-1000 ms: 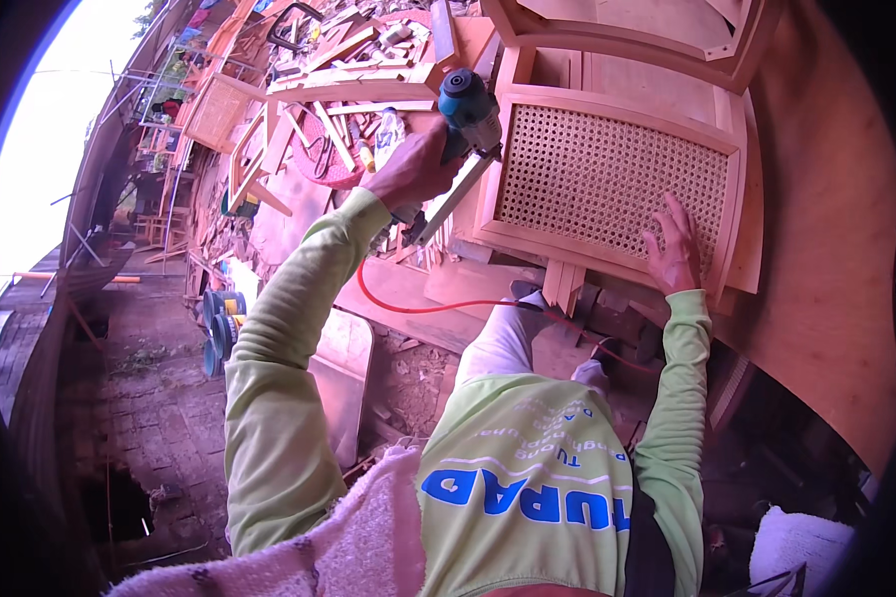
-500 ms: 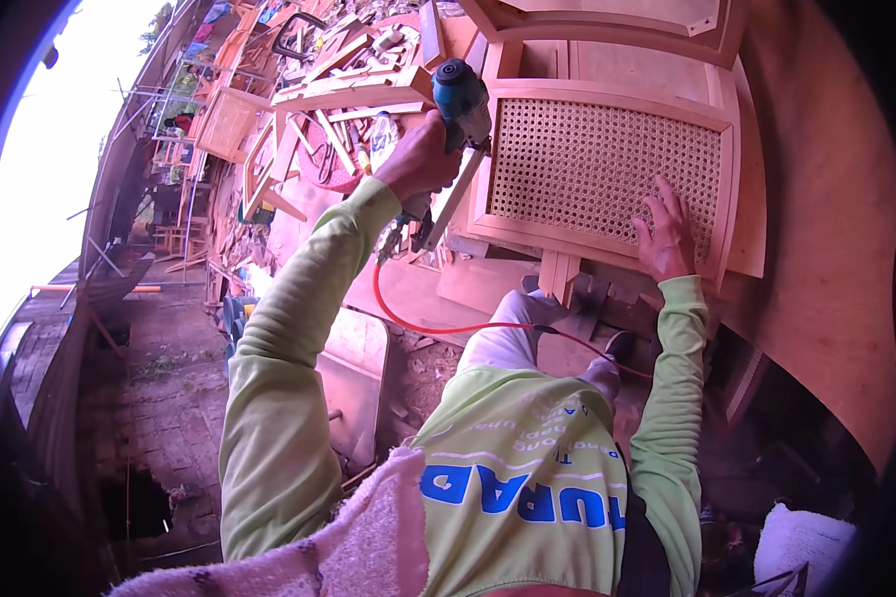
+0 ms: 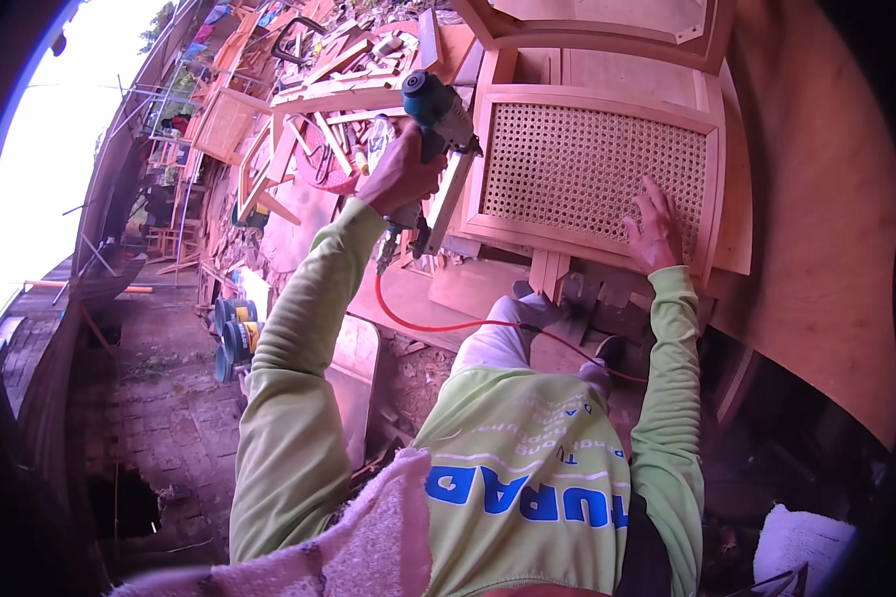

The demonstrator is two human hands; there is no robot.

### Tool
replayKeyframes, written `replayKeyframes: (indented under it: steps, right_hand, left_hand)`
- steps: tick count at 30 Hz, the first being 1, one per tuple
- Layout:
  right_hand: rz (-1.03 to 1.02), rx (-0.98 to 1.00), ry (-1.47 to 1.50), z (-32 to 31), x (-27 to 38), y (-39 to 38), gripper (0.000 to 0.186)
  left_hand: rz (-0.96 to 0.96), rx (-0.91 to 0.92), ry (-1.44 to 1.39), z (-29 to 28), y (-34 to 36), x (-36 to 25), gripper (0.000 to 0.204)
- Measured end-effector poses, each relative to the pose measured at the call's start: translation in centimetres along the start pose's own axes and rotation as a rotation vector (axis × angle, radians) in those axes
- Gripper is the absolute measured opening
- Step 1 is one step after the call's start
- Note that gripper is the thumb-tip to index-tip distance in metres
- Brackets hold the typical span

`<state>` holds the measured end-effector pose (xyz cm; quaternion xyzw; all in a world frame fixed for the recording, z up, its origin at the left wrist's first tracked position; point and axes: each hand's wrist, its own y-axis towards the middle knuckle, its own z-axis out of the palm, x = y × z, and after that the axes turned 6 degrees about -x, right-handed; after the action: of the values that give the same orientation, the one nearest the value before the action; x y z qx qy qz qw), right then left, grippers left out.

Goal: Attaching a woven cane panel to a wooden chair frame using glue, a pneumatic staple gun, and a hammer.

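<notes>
The left hand (image 3: 400,177) grips a teal pneumatic nail gun (image 3: 438,109) at the wooden-framed cane-mesh panel (image 3: 592,174); the right hand (image 3: 655,231), open and flat, steadies the frame.

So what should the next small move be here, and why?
Probably press the nail gun nose onto the left rail of the cane panel frame. The left hand holds it right at that edge, while the right hand braces the frame's lower right.

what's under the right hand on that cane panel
The right hand lies flat on the woven cane panel, near its lower right corner by the wooden frame. The weave directly beneath the palm is covered, so its state there cannot be seen.
</notes>
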<state>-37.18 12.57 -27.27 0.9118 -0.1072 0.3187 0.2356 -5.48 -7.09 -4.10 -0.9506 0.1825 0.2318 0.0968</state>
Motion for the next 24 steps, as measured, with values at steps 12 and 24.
replayKeyframes:
  steps: [12, 24]
  right_hand:
    - [-0.027, 0.066, 0.045, -1.2, -1.1, 0.4, 0.034]
    - [-0.069, 0.161, 0.052, -2.2, -0.6, 0.7, 0.033]
  left_hand:
    - [-0.228, -0.189, -0.877, 4.7, -4.8, 0.6, 0.040]
    - [-0.399, -0.005, -1.540, 19.4, -2.5, 1.5, 0.033]
